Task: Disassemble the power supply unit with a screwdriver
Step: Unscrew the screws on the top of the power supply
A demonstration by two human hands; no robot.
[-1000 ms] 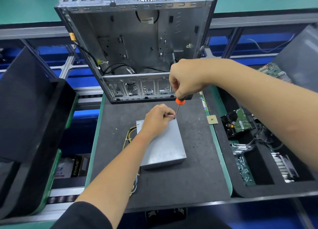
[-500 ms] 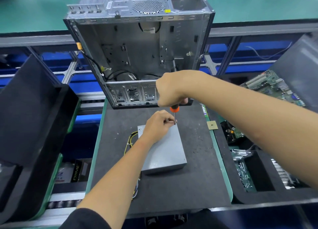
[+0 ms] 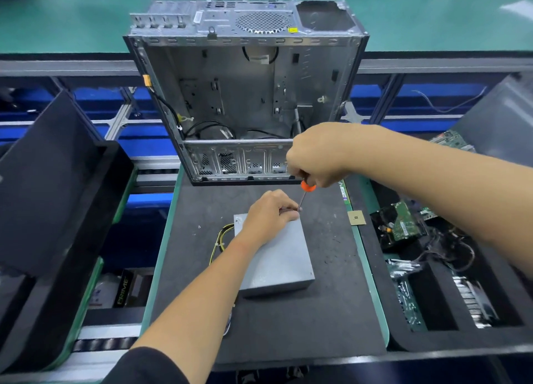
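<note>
Lying flat on the dark grey foam mat [image 3: 331,311], the one grey rectangular metal power supply unit [image 3: 279,262] sits near the mat's middle, with a bundle of yellow and black wires [image 3: 220,241] trailing from its left side. The left hand [image 3: 269,215] rests on its far end, fingers curled and pinching the thin shaft near the tip. The right hand [image 3: 315,160] grips the handle of the single orange-collared screwdriver [image 3: 305,191], which tilts down to the unit's far right corner. Beyond stands one open silver computer case [image 3: 248,95], emptied to bare metal. Two black foam trays flank the mat: the left tray [image 3: 57,204] and the right tray [image 3: 403,337] holding green circuit boards. A small square tan chip [image 3: 356,218] lies at the mat's right edge. Green floor stretches behind.
</note>
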